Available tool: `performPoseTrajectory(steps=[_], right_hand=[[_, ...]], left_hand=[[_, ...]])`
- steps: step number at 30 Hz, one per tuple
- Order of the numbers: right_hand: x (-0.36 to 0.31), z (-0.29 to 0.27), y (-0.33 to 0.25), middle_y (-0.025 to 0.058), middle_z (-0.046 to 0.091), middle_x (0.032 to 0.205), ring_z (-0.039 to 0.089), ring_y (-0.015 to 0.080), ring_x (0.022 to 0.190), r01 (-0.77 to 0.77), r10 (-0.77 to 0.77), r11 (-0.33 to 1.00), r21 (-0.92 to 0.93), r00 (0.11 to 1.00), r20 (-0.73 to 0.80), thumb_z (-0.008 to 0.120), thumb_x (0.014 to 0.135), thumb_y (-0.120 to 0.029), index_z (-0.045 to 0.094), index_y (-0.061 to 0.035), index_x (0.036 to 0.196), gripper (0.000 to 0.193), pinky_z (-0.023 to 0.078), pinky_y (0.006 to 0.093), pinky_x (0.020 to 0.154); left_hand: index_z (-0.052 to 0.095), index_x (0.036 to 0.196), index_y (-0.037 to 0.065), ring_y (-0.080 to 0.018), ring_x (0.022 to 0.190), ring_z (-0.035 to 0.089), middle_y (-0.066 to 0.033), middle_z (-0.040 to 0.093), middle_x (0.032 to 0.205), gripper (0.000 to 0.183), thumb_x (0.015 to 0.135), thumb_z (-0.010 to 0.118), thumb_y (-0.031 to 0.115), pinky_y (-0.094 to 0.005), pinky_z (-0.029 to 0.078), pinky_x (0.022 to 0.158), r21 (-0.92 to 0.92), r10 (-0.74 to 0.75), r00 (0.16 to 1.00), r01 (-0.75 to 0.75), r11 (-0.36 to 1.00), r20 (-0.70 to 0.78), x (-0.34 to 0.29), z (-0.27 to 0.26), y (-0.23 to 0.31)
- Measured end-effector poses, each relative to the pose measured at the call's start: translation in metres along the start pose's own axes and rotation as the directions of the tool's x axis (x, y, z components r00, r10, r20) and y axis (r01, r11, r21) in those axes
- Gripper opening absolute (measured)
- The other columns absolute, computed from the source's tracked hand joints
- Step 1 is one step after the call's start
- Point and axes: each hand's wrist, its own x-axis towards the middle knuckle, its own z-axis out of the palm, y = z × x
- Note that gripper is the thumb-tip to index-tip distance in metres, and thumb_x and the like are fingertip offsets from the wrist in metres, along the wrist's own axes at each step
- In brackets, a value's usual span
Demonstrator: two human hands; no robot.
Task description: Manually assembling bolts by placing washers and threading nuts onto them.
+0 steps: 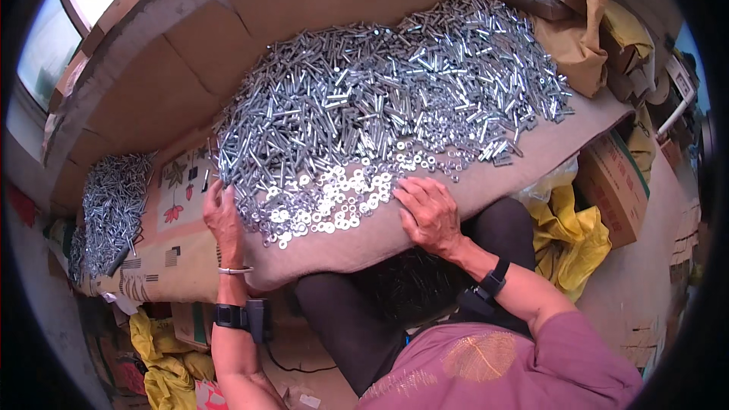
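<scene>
The washers (351, 201) lie loose along the near edge of the big heap, on a brownish cloth (319, 258) between the person's hands: flat little rings with round holes, pale silver, the middle ones catching the light almost white, with smaller, greyer rings mixed in at the left. Behind them rises the heap of metal pins (364, 99), short, slim and cylindrical, shiny grey and lying every which way. The right hand (430, 216) is at the washers' right edge, its fingers loosely bent and a little apart; whether it has hold of anything cannot be told. The left hand (221, 216) is at the heap's left edge, fingers pointing away from the body; its grip is hidden. A smaller metal pile (114, 209) lies farther left.
</scene>
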Motion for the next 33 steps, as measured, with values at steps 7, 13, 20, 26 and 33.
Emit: performPoseTrajectory(steps=[7,13,20,26,33], right_hand=[[-0.004,0.002,0.006,0.0103,0.057,0.114,0.052,0.0251,0.109,-0.001,0.001,1.000,0.003,1.000,-0.024,0.061,0.077,-0.018,0.060,-0.0040,0.106,0.032,0.037,0.0403,0.096],[-0.006,0.007,0.007,0.0094,0.057,0.115,0.050,0.0237,0.111,0.007,-0.006,1.000,0.029,0.999,-0.049,0.061,0.078,-0.018,0.060,-0.0048,0.106,0.031,0.036,0.0402,0.097],[-0.006,0.003,0.013,0.0092,0.056,0.114,0.050,0.0235,0.111,0.007,-0.004,0.999,0.043,0.998,-0.058,0.061,0.078,-0.019,0.059,-0.0047,0.107,0.033,0.036,0.0398,0.098],[-0.008,0.009,0.004,0.0104,0.056,0.114,0.051,0.0268,0.109,0.014,-0.010,0.997,0.074,0.998,-0.056,0.062,0.075,-0.016,0.059,-0.0049,0.107,0.033,0.038,0.0418,0.096],[-0.008,0.000,-0.003,0.0112,0.056,0.117,0.051,0.0292,0.111,0.051,-0.050,0.999,0.012,0.998,-0.028,0.058,0.076,-0.011,0.058,-0.0053,0.109,0.034,0.038,0.0424,0.096]], left_hand=[[0.061,0.106,0.001,-0.0320,0.099,0.056,-0.0174,0.061,0.103,0.032,0.079,0.068,0.016,-0.0383,0.043,0.090,0.059,0.326,0.869,-0.373,0.926,0.371,-0.060,0.084,0.083],[0.060,0.109,0.001,-0.0394,0.114,0.044,-0.0245,0.047,0.121,0.040,0.080,0.067,0.028,-0.0452,0.035,0.097,0.342,0.231,0.877,-0.390,0.855,0.422,-0.094,0.112,0.100],[0.060,0.111,0.004,-0.0392,0.115,0.043,-0.0227,0.048,0.120,0.038,0.081,0.065,0.027,-0.0466,0.035,0.096,0.265,0.305,0.811,-0.479,0.837,0.500,-0.125,0.131,0.125],[0.058,0.114,0.005,-0.0357,0.116,0.045,-0.0204,0.049,0.122,0.039,0.081,0.066,0.025,-0.0424,0.038,0.097,0.151,0.245,0.788,-0.390,0.908,0.566,-0.134,0.124,0.136],[0.060,0.108,0.002,-0.0323,0.106,0.054,-0.0181,0.060,0.107,0.033,0.079,0.068,0.017,-0.0383,0.041,0.095,0.111,0.335,0.931,-0.352,0.929,0.145,-0.101,0.020,0.081]])
